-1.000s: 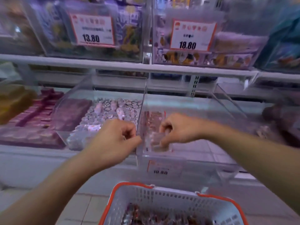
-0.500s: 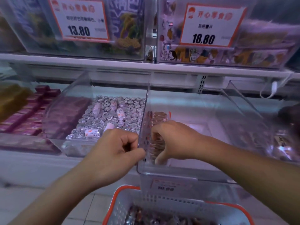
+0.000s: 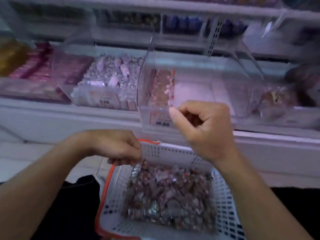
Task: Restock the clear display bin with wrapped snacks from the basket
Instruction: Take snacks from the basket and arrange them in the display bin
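White plastic basket (image 3: 161, 153) with an orange rim holds shiny wrapped snacks (image 3: 166, 193). Left hand (image 3: 114, 146) pinches one wrapper at the basket's far-left corner. Right hand (image 3: 202, 129) is curled, holding nothing, before the clear plastic bin (image 3: 199, 80); its price tag (image 3: 160, 118) is too blurry to read.

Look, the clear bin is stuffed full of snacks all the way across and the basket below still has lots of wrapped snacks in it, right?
Not quite. The head view shows the clear bin mostly bare, with only one row of snacks stacked along its left wall. The rest is right: the basket below still holds lots of wrapped snacks.
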The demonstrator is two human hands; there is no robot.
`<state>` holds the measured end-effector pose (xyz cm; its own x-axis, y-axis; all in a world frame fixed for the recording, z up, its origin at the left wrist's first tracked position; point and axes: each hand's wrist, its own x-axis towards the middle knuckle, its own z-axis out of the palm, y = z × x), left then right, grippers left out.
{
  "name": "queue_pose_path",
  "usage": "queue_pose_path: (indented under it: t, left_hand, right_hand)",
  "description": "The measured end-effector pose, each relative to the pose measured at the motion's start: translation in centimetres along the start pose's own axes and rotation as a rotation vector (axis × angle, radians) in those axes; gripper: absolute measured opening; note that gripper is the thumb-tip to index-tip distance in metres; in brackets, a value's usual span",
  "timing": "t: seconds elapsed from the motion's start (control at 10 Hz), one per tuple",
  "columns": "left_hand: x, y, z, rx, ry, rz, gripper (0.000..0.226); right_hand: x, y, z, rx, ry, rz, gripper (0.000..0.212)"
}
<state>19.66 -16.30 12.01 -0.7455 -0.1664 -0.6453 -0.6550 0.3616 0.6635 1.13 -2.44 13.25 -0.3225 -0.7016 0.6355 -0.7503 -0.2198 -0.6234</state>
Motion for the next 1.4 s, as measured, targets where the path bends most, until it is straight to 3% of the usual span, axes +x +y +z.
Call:
queue_pose_path:
  t: [0.1, 0.2, 0.3, 0.4, 0.6, 0.7, 0.8, 0.9, 1.0, 1.1, 1.2, 1.3, 1.4]
  left_hand:
    - [6.0, -2.4, 6.1, 0.396, -0.056, -0.266, 0.022]
    - [10.8, -6.8, 12.8, 0.527, -0.026, -0.315, 0.032]
    - [13.3, -11.3, 18.6, 0.426, -0.103, -0.431, 0.049]
    - [14.3, -14.2, 22.2, 0.31, -0.071, -0.523, 0.05]
    - [16.0, -18.9, 24.6, 0.238, -0.103, -0.594, 0.076]
    - [17.3, -19.0, 25.2, 0.177, -0.084, -0.505, 0.056]
    - [18.2, -18.5, 26.0, 0.211, -0.045, -0.466, 0.052]
    - [18.8, -18.4, 26.4, 0.262, -0.135, -0.434, 0.052]
    - [19.1, -18.7, 26.4, 0.391, -0.148, -0.416, 0.045]
    - [19.2, -18.4, 26.7, 0.435, -0.119, -0.448, 0.035]
    - [19.2, -18.4, 26.7, 0.457, -0.095, -0.469, 0.034]
    - [19.1, -18.4, 26.3, 0.49, -0.104, -0.448, 0.041]
    - [19.4, -18.5, 26.4, 0.539, -0.129, -0.427, 0.047]
  right_hand:
    - [-9.3, 3.8, 3.9, -0.143, -0.38, 0.295, 0.031]
    - [-19.4, 10.0, 6.7, -0.305, -1.079, 0.806, 0.042]
    - [-28.3, 13.6, 6.8, -0.378, -1.173, 1.204, 0.102]
    - [-32.6, 14.6, 7.0, -0.238, -1.065, 1.446, 0.126]
    - [-34.2, 16.3, 8.5, -0.148, -1.039, 1.492, 0.136]
    - [-34.5, 16.6, 9.6, -0.183, -1.175, 1.353, 0.116]
    - [-34.6, 16.3, 10.6, -0.255, -1.136, 1.259, 0.099]
    - [-34.3, 16.7, 11.0, -0.234, -1.072, 1.178, 0.076]
    - [-33.7, 17.1, 11.0, -0.131, -1.001, 1.205, 0.043]
    - [-33.2, 17.0, 10.7, 0.005, -0.782, 1.446, 0.025]
    - [-31.9, 16.9, 10.2, 0.373, -0.52, 1.866, 0.02]
    - [-30.5, 16.6, 9.8, 0.57, -0.373, 2.016, 0.018]
    - [-30.0, 16.1, 9.7, 0.498, -0.445, 1.978, 0.017]
